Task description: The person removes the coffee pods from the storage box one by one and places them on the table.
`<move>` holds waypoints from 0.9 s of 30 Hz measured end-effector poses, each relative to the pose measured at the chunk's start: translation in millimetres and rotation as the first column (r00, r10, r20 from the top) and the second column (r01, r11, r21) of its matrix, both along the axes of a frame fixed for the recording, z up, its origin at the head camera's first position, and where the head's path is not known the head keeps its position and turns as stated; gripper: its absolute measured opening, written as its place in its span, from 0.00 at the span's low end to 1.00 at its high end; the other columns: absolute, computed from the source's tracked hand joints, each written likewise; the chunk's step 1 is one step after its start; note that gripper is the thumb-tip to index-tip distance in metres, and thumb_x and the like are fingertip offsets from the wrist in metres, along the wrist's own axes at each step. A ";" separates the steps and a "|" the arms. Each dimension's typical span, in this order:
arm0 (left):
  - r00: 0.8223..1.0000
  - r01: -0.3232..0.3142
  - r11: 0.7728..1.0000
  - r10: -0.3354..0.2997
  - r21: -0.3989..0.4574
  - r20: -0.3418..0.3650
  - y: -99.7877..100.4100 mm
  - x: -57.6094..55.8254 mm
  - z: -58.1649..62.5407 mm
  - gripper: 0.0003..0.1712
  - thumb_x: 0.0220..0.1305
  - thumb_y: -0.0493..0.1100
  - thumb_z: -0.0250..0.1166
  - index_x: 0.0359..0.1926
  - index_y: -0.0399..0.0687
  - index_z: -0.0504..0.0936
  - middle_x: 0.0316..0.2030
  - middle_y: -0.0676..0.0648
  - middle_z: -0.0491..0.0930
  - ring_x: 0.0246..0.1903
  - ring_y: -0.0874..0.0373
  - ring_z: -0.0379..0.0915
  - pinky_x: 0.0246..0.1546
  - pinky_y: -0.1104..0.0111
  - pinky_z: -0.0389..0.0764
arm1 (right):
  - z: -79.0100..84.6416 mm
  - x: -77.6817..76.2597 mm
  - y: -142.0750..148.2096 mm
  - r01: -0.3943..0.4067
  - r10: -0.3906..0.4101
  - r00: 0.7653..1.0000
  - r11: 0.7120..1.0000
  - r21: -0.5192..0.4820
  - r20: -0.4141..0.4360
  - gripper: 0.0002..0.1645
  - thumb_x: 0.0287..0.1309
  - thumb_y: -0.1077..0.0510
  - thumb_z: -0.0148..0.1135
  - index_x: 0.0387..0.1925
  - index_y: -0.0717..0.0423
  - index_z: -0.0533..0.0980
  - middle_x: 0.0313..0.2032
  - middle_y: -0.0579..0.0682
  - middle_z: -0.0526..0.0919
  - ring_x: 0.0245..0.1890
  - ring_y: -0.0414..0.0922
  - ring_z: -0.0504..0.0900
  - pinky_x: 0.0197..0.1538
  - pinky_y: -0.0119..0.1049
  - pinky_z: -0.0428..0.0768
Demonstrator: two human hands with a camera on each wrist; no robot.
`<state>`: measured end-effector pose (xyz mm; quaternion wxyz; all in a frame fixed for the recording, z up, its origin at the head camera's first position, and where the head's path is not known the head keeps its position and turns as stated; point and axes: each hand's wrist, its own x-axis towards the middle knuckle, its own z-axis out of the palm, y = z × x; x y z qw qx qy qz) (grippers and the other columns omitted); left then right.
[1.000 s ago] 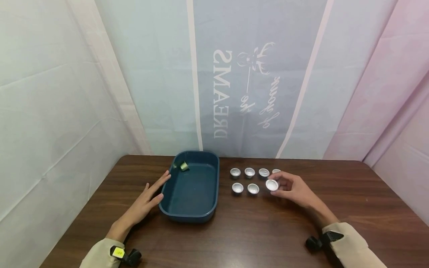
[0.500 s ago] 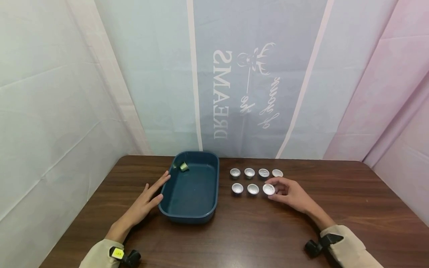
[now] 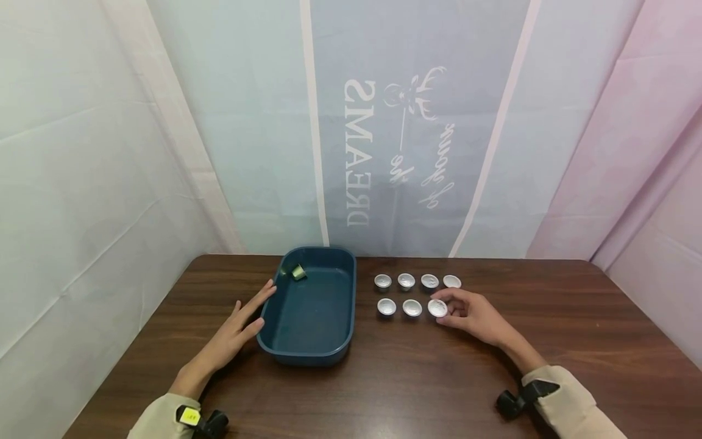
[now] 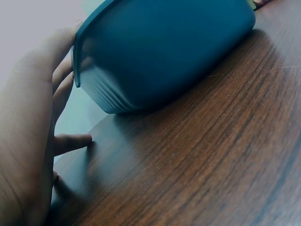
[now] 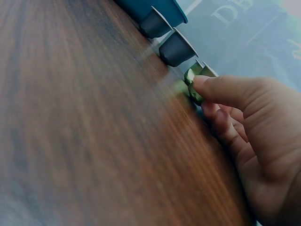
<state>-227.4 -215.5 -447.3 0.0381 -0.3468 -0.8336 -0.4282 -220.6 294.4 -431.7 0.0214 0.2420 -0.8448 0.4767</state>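
Observation:
My right hand (image 3: pixel 473 316) pinches a green coffee capsule (image 5: pixel 194 77) between thumb and fingers, its silver lid (image 3: pixel 437 308) facing up. This capsule stands at the right end of the front row, close to the table. Left of it in that row are two dark capsules (image 5: pixel 178 49) with pale lids. My left hand (image 3: pixel 227 338) lies against the left side of a dark blue basin (image 3: pixel 307 353), fingers extended with the tips at its rim. Inside the basin, near its far left corner, a green capsule (image 3: pixel 298 272) lies on its side.
Behind the front row runs a back row of several lid-up capsules (image 3: pixel 406 280), close to the right fingertips. The dark wooden table (image 3: pixel 395 390) ends at the back against a printed cloth curtain (image 3: pixel 406 231).
My right hand has moved the green capsule left and lowered it into line with the front row. The back row's rightmost capsule is now less covered by the fingers. My left hand stays put.

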 end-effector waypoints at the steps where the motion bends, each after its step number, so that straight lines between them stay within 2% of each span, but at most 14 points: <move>1: 1.000 -0.001 1.000 0.001 0.000 -0.002 -0.2 -0.1 -0.1 0.33 0.72 0.36 0.48 0.75 0.51 0.51 0.75 0.50 0.42 0.72 0.56 0.38 0.53 0.27 0.28 | -3.4 -2.3 1.8 -0.006 0.006 1.000 1.000 -0.003 -0.001 0.25 0.48 0.67 0.72 0.50 0.62 0.76 0.32 0.55 0.81 0.28 0.44 0.81 0.29 0.32 0.78; 5: 1.000 0.002 1.000 -0.002 -0.009 -0.030 -1.1 -0.8 -1.1 0.34 0.72 0.36 0.49 0.75 0.51 0.51 0.75 0.47 0.43 0.72 0.54 0.39 0.53 0.27 0.29 | -15.3 -9.7 8.4 -0.021 0.020 1.000 1.000 -0.011 -0.003 0.26 0.48 0.65 0.73 0.51 0.58 0.76 0.33 0.53 0.81 0.29 0.43 0.81 0.29 0.31 0.78; 11: 0.999 0.001 1.000 -0.001 -0.012 -0.043 -1.2 -1.0 -2.0 0.34 0.72 0.35 0.49 0.75 0.52 0.51 0.75 0.47 0.43 0.72 0.53 0.40 0.54 0.27 0.29 | -18.0 -11.2 11.0 -0.049 0.048 0.999 0.999 -0.022 -0.008 0.28 0.49 0.62 0.73 0.54 0.55 0.75 0.31 0.50 0.81 0.28 0.42 0.80 0.28 0.32 0.77; 19: 1.000 0.000 1.000 0.000 -0.009 -0.007 -0.3 -0.2 0.0 0.33 0.73 0.37 0.48 0.75 0.52 0.51 0.75 0.49 0.42 0.72 0.55 0.38 0.54 0.28 0.28 | -3.5 -2.6 4.0 -0.047 0.048 0.998 0.999 0.020 -0.028 0.29 0.49 0.65 0.72 0.55 0.60 0.73 0.27 0.50 0.79 0.24 0.43 0.78 0.26 0.33 0.76; 27: 0.999 0.003 1.000 -0.003 -0.012 -0.033 -1.2 -0.5 -1.0 0.33 0.72 0.37 0.49 0.75 0.52 0.51 0.75 0.48 0.42 0.72 0.53 0.39 0.54 0.27 0.29 | 8.2 5.0 -0.8 -0.083 0.081 0.996 0.996 -0.033 -0.049 0.29 0.50 0.67 0.71 0.54 0.66 0.72 0.27 0.54 0.78 0.25 0.45 0.79 0.26 0.35 0.78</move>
